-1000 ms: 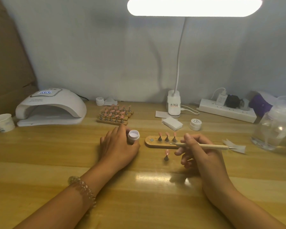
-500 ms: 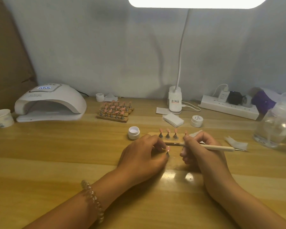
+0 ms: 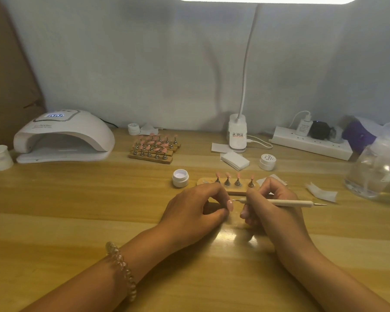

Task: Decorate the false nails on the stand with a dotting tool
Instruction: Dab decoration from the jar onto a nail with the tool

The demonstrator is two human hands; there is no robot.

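With the left hand [image 3: 189,212] fingers [image 3: 218,192] pinching a lone pink false nail [image 3: 230,204] just on the near side of the wooden stand [image 3: 234,192], and the right hand [image 3: 273,208] gripping the dotting tool [image 3: 291,202] pen-fashion, tip at that nail, I'd brace both wrists on the counter [image 3: 77,210] and dab lightly.

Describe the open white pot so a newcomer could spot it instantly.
From the domed white nail lamp at the left, look right and nearer. The open pot stands left of the wooden stand holding four nails. Unlike the two other white pots, it has no printed lid.
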